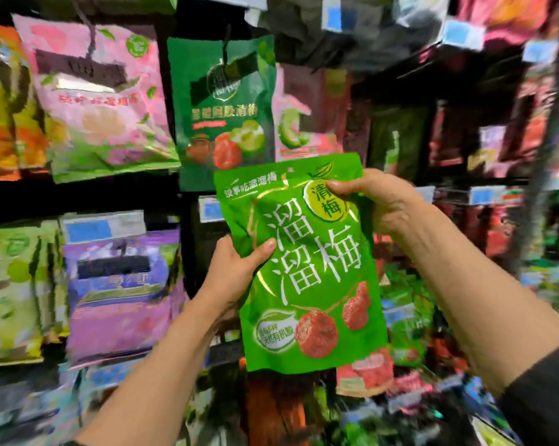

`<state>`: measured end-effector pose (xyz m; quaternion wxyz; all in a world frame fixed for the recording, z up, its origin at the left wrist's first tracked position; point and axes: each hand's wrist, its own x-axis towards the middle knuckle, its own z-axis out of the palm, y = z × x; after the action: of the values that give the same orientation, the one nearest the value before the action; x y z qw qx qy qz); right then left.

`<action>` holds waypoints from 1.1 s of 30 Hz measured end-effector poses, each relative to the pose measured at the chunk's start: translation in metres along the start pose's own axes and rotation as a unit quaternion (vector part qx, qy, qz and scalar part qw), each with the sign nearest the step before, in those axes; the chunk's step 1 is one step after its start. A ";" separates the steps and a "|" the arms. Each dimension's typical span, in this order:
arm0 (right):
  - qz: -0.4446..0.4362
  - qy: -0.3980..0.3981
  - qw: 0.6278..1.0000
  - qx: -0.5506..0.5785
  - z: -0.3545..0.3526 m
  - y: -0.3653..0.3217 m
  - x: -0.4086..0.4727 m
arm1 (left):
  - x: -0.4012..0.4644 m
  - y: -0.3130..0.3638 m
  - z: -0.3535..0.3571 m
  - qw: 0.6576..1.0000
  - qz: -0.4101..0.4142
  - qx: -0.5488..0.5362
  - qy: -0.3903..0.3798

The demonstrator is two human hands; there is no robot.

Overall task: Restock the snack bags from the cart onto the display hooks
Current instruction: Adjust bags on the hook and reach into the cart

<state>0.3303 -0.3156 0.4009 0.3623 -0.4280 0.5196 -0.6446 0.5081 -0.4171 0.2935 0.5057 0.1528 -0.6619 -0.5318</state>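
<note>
Head view takes in a wall of hanging snack packets, much of it smeared by blur: a pink bag [94, 101] at upper left, a dark green bag [222, 107] hanging at centre, a purple bag [120, 284] lower left, and dark red packets [484, 133] to the right. Price tags [212, 209] sit along the shelf edge.

In front of these, the bright green snack bag [307, 262] is held up in the air, tilted slightly, its top edge overlapping the bottom of the dark green bag. A dark open gap shows behind the snack bag's left edge, between the purple bag and the hands.

The right hand [378, 201] pinches the bag's upper right corner, fingertips pressed together on the front. The left hand [239, 268] grips the left edge at mid-height, thumb [265, 247] laid flat across the front, other fingers hidden behind.
</note>
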 end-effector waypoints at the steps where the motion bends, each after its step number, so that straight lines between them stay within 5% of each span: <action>1: 0.005 0.025 1.000 -0.002 -0.021 0.001 -0.007 | 0.003 -0.007 0.018 1.000 -0.003 0.008 -0.025; 8: -0.028 0.181 0.983 0.011 -0.128 -0.003 -0.036 | 0.019 -0.035 0.136 0.993 -0.019 0.017 -0.115; 13: -0.149 0.284 0.947 0.025 -0.189 -0.040 -0.020 | 0.071 -0.019 0.199 0.989 0.079 0.029 -0.118; 19: -0.191 0.333 0.920 0.082 -0.280 -0.097 0.029 | 0.154 0.027 0.267 0.959 0.217 0.127 -0.129; 25: -0.234 0.372 0.891 0.115 -0.371 -0.140 0.093 | 0.236 0.063 0.333 0.798 0.437 0.385 -0.153; 33: -0.250 0.401 0.876 0.101 -0.422 -0.170 0.154 | 0.334 0.094 0.415 0.566 0.527 0.606 -0.183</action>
<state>-0.1224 -0.2701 0.5547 -0.0089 -0.2095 0.4278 -0.8792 0.0464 -0.3999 0.5756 0.3530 -0.0532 -0.8705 0.3389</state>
